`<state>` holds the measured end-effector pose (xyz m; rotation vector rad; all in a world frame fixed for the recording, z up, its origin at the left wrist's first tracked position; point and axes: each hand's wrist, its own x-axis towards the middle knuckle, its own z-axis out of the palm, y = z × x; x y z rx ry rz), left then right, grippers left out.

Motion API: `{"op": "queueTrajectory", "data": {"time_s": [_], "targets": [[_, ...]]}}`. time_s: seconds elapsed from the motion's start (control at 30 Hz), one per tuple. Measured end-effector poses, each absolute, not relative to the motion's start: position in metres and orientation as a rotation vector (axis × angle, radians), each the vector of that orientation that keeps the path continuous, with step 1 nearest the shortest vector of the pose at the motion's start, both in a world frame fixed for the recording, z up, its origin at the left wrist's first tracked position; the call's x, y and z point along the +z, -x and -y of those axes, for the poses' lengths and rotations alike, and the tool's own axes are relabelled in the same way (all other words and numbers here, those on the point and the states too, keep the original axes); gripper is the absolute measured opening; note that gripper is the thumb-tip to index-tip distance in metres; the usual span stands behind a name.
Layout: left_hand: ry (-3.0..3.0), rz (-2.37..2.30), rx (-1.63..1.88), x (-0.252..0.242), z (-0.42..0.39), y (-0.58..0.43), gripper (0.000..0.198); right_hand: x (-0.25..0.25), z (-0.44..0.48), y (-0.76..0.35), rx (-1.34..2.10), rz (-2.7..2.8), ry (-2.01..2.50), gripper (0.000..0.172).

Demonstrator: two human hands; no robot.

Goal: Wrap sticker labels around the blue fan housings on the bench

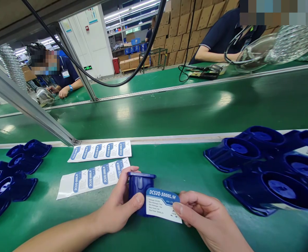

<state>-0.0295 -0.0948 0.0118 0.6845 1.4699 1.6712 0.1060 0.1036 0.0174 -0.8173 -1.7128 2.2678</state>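
My left hand (118, 206) is wrapped round a dark blue plastic housing (139, 184) that stands on the green bench (175, 164), its thumb pressing the left edge of a white and blue label (162, 204) printed DC52Q-5000L/H. My right hand (209, 218) pinches the label's right edge with thumb and forefinger. The label lies across the housing's front face, its right part sticking out past the housing.
Two label sheets (101, 151) (93, 177) lie just left of the housing. Several blue housings are piled at the right (269, 168) and at the left (12, 175). A metal frame post (30, 106) slants down. Other people work across the green conveyor belt (196, 105).
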Motion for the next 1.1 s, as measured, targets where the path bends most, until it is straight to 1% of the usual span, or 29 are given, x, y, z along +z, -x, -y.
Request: {"op": "queueTrajectory", "data": {"time_s": [0.1,0.5,0.8,0.97,1.1], "targets": [[-0.682,-1.469,1.679,0.0113,0.0951,0.0293,0.068,0.0157,-0.1037,-0.1062,2.263,1.711,0.828,0.049],[-0.681,-1.466,1.672,0.0132,0.0949,0.028,0.069,0.0184,-0.1031,-0.1056,2.255,1.74,0.824,0.054],[-0.668,-1.456,1.683,0.0107,0.0956,0.0286,0.069,0.0169,-0.1042,-0.1054,2.243,1.74,0.827,0.05],[-0.673,-1.461,1.691,0.0115,0.0949,0.0279,0.067,0.0159,-0.105,-0.1054,2.248,1.745,0.823,0.051],[-0.679,-1.475,1.697,0.0111,0.0948,0.0284,0.066,0.0147,-0.1056,-0.1052,2.244,1.756,0.819,0.048]]}}
